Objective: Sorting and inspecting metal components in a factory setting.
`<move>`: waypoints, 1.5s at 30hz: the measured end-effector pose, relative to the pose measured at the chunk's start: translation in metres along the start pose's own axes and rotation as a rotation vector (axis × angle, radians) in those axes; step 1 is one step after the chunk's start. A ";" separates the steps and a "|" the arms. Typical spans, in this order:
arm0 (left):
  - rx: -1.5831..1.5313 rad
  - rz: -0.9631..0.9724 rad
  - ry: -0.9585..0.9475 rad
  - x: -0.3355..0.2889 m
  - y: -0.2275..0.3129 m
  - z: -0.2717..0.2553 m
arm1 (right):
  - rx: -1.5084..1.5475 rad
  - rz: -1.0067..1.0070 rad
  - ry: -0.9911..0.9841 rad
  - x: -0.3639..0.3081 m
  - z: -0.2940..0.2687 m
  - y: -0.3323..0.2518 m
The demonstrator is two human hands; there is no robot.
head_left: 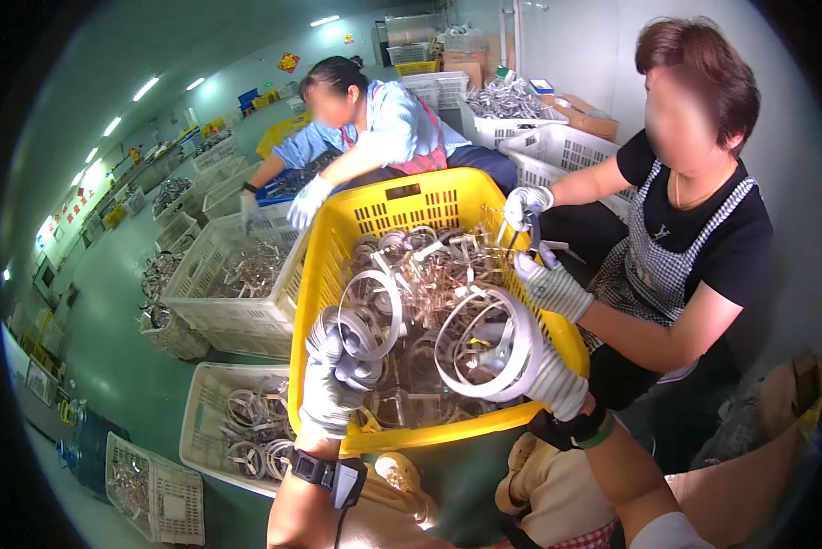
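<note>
A yellow plastic crate [420,443] stands in front of me, heaped with metal band clamps and small metal parts [438,274]. My left hand [333,375], in a striped work glove, is closed on a round metal band clamp [394,316] above the crate's left side. My right hand [557,380], gloved the same way, grips a wider band clamp [519,366] over the right front of the heap. A smaller ring shows inside that clamp, and I cannot tell whether it is held too. Parts of my fingers are hidden behind the metal.
To the right, a co-worker's gloved hands [553,288] hold a small part over the crate's rim. Farther back, another co-worker's gloved hand [310,201] reaches toward white crates [232,302]. Low white crates [196,439] of clamps stand at left; a cardboard box [740,494] is lower right.
</note>
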State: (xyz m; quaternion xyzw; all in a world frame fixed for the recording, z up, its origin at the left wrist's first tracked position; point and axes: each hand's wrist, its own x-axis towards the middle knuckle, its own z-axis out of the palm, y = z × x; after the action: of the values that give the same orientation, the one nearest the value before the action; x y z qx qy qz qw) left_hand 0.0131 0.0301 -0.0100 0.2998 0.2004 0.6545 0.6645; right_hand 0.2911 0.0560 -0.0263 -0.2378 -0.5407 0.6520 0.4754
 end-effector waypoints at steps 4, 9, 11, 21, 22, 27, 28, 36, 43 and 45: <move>0.037 0.033 0.046 -0.007 0.005 -0.002 | -0.953 -0.169 -0.271 0.006 0.004 0.007; 0.193 0.074 0.159 -0.015 0.001 0.005 | -0.510 -0.051 -0.142 0.006 0.005 0.020; 0.374 0.104 0.118 -0.016 0.001 0.002 | -0.507 -0.103 -0.127 0.005 0.005 0.020; 0.689 -0.039 0.070 -0.027 -0.001 0.003 | -0.736 -0.163 -0.109 0.002 0.005 0.011; 0.710 -0.062 0.027 -0.027 0.001 -0.001 | -0.778 -0.179 -0.125 0.002 0.003 0.012; 0.601 -0.030 0.057 -0.028 0.002 -0.001 | -0.732 -0.201 -0.135 0.000 0.005 0.012; 0.644 -0.030 0.076 -0.028 0.003 0.000 | -0.716 -0.219 -0.119 0.000 0.007 0.011; 0.676 0.041 0.043 -0.028 0.002 0.004 | -0.375 -0.079 -0.005 0.005 0.006 0.002; 0.756 -0.073 0.002 -0.027 0.005 0.017 | -0.266 0.069 -0.036 0.004 0.015 -0.016; 0.778 0.037 0.006 -0.024 0.005 0.012 | -0.235 0.206 -0.009 0.006 0.014 -0.021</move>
State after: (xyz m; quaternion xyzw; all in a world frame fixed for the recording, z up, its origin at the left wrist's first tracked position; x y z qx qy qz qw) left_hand 0.0160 0.0049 -0.0008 0.5310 0.4302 0.5423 0.4887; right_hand 0.2842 0.0535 -0.0011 -0.3432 -0.5881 0.6306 0.3723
